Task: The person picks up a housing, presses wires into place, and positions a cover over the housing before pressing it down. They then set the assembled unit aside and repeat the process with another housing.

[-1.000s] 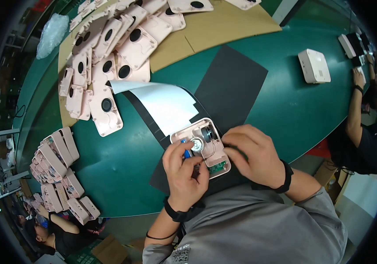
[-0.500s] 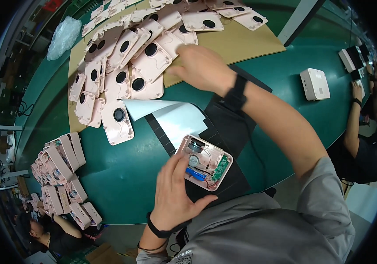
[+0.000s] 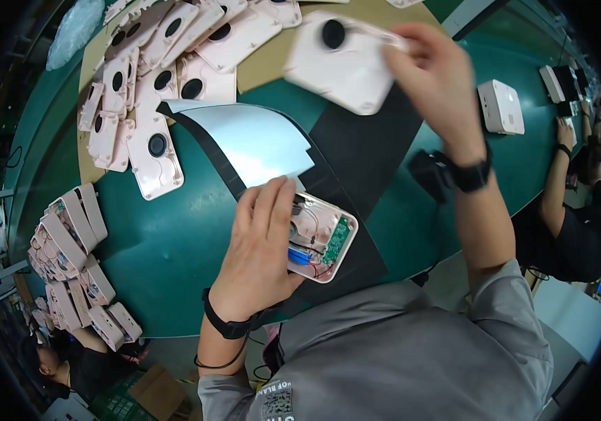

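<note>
At the bottom of the frame spreads the grey shirt (image 3: pixel 399 351) of the person at work, with the left hand (image 3: pixel 251 238) just above it, left of centre, a black band (image 3: pixel 227 326) round its wrist. This hand lies over the left part of an open pink housing (image 3: pixel 350 243), fingers close together along its upper left side; whether it grips the housing or only rests on it, I cannot tell. The housing sits near the middle of the frame, tilted in the view, its inside facing up and showing a green circuit board (image 3: pixel 336 240) at the right end, a blue cylinder (image 3: pixel 299 257) by the lower edge and thin wires. Black sheeting (image 3: pixel 364 154) spreads around it on the green table (image 3: pixel 174 245), and a glossy pale-blue sheet (image 3: pixel 265 140) lies just beyond, its upper left end lifted. At upper right of centre, the right hand (image 3: pixel 434 81), blurred, pinches the right edge of a pink cover (image 3: pixel 346 67) with a black disc (image 3: pixel 333 34), held well apart from the housing. Towards the left edge stand grouped open pink housings (image 3: pixel 65 242). Further off, similar covers (image 3: pixel 156 165) heap up at upper left, many on brown cardboard (image 3: pixel 265 74), while a pale box (image 3: pixel 501 107) stands at upper right. A co-worker in black (image 3: pixel 560 231) shows at the right rim.
</note>
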`<state>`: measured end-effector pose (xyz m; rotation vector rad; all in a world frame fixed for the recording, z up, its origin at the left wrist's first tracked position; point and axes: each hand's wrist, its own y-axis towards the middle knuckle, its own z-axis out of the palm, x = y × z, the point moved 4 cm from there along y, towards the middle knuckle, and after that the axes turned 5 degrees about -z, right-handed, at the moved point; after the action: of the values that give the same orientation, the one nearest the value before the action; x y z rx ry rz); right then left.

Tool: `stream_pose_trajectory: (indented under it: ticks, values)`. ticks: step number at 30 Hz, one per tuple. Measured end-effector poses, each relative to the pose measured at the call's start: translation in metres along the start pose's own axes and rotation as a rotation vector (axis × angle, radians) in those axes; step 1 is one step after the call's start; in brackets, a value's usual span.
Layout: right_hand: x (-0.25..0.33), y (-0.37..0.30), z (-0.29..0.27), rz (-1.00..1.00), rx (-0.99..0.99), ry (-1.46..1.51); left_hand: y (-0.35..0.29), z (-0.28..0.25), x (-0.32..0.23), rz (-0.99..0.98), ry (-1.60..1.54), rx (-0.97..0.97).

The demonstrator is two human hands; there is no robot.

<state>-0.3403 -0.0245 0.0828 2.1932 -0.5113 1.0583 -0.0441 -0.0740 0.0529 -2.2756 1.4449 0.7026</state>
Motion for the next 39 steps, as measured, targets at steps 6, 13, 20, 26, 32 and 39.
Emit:
stream_pose_trajectory:
  ticks: [6,13,20,26,32,39]
  values:
    - [0.031,-0.095,-0.039,-0.375,0.104,-0.517,-0.023,0.023,-0.012,-0.209,0.131,-0.245]
    - [0.024,-0.156,0.006,-0.327,0.332,-0.381,-0.032,0.047,-0.019,-0.259,0.039,-0.321]
    - [0.083,-0.154,0.036,-0.427,0.43,-0.178,-0.042,0.043,-0.01,-0.065,-0.098,-0.304]
    - [0.084,-0.174,0.063,-0.524,0.547,-0.29,-0.04,0.043,-0.011,0.024,-0.111,-0.206]
    - [0.078,-0.172,0.057,-0.563,0.589,-0.252,-0.037,0.057,0.005,-0.077,-0.434,-0.252]
    - [0.07,-0.171,0.053,-0.525,0.551,-0.261,-0.032,0.059,0.0,-0.017,-0.3,-0.391]
